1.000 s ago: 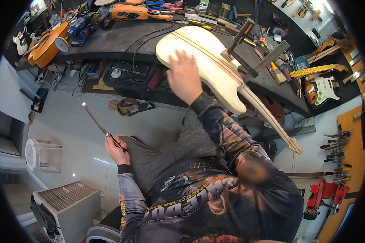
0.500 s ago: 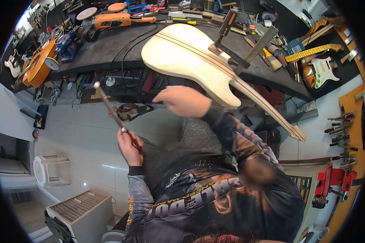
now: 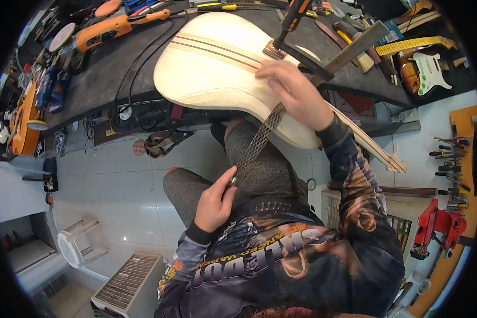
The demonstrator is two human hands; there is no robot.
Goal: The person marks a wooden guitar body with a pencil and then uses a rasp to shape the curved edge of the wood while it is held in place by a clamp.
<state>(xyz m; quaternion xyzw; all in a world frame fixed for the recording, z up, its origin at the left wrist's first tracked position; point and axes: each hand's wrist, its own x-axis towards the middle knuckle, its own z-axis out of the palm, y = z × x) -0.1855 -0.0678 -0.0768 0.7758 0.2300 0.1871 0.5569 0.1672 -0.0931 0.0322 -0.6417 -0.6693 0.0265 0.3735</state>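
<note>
A saw rasp (image 3: pixel 258 140) with a dark lattice blade slants up from my lap to the edge of a pale, unfinished guitar body (image 3: pixel 212 50). My left hand (image 3: pixel 215 204) is closed around its near end, beside a small silver knob; what the palm covers is hidden. My right hand (image 3: pixel 299 98) lies over the guitar body, fingers stretched out on the wood near the dark centre stripes. The rasp's far end runs to the underside of that hand and is hidden there. A clamp (image 3: pixel 294 18) with an orange and black handle presses on the body.
The guitar neck (image 3: pixel 365 140) juts past the bench edge at right. An orange power tool (image 3: pixel 111 34) with a cable lies on the dark workbench (image 3: pixel 103 74). A brush (image 3: pixel 363 61) and a sunburst guitar (image 3: pixel 421 71) are at right. A white stool (image 3: pixel 77 246) stands on the floor.
My left hand has swung the rasp from the left over to my lap and the guitar. My right hand has moved right and forward, onto the guitar body. The view has shifted.
</note>
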